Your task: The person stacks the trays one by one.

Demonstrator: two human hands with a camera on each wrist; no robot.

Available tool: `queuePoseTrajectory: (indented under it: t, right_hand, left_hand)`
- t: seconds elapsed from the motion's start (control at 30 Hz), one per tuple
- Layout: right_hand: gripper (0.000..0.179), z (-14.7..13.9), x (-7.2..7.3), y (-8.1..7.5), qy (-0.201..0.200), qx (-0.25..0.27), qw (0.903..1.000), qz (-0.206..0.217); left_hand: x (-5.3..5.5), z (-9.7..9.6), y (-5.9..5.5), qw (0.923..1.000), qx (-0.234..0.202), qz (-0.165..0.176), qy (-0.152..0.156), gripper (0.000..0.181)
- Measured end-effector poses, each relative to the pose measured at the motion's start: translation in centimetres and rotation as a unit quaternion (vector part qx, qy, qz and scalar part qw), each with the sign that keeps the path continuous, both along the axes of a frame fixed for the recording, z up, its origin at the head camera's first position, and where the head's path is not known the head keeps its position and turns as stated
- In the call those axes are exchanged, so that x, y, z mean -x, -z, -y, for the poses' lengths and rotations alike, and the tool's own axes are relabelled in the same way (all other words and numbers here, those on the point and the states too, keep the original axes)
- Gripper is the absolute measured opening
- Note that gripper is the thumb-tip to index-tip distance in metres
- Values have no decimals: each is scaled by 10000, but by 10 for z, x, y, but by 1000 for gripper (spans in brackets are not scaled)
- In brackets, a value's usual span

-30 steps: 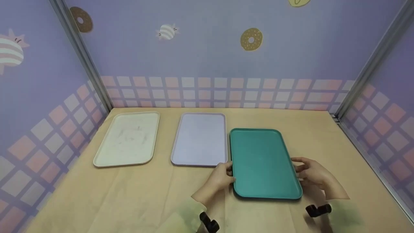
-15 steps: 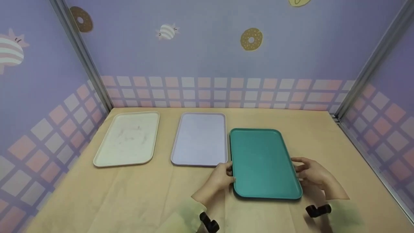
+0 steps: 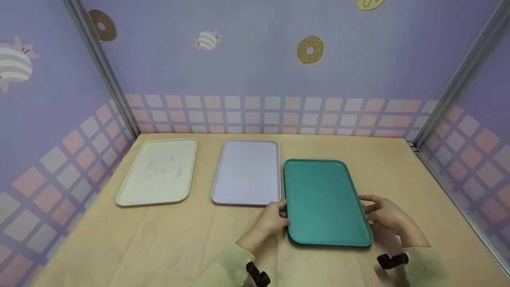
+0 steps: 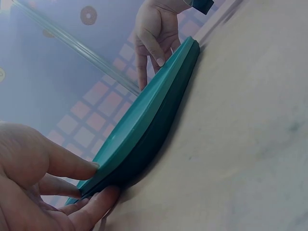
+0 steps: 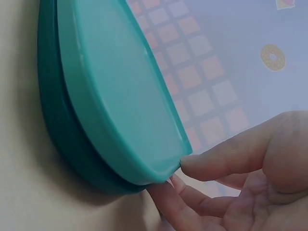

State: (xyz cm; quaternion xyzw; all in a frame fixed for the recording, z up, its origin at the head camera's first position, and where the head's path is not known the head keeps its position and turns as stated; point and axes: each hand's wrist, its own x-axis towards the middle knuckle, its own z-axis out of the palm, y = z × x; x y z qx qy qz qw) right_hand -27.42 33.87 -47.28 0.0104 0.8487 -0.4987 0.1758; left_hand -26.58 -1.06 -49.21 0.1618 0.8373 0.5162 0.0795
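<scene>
A teal rectangular tray [image 3: 324, 203] sits right of the middle of the table, tilted a little to the left at its far end. A darker teal layer shows under its rim in both wrist views; whether it is a second tray or the underside, I cannot tell. My left hand [image 3: 271, 218] pinches the left long edge, thumb [image 4: 79, 166] at the rim and fingers lower down. On the opposite edge my right hand [image 3: 385, 215] does likewise, thumb [image 5: 211, 161] touching the rim and fingers beneath it. Some fingertips are hidden by the tray.
Just left of the teal tray lies a lavender tray [image 3: 248, 171]. A cream tray [image 3: 159, 171] with grey smudges is farther left. All are on a tan table surface [image 3: 171, 239], bounded by purple patterned walls [image 3: 255, 71] behind and at both sides.
The head view has shifted very slightly. Hands and trays otherwise keep the same places.
</scene>
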Motion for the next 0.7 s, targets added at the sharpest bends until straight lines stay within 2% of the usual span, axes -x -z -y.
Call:
queuePoseTrajectory:
  t: [0.1, 0.23, 0.33, 0.47, 0.57, 0.7]
  right_hand:
    - [68, 2, -1, -2, 20, -72, 10000, 61]
    - [68, 6, -1, -6, 51, -164, 9998, 37]
    - [64, 10, -2, -11, 100, -324, 9994, -90]
    - [63, 16, -2, -19, 201, -454, 9982, -331]
    - [63, 23, -1, -25, 277, -360, 9977, -496]
    - [63, 37, 3, -32, 316, -131, 9972, -660]
  left_hand:
    - [0, 1, -2, 9999, 10, 124, -37, 46]
    - [-1, 3, -7, 9982, -145, 566, -100, 49]
    - [-1, 7, -12, 9946, -320, 981, -147, 53]
    - [4, 17, -21, 9914, -367, 1238, -203, 58]
    - [10, 30, -30, 9929, -286, 1106, -320, 57]
    - [17, 52, -44, 9930, -364, 890, -684, 53]
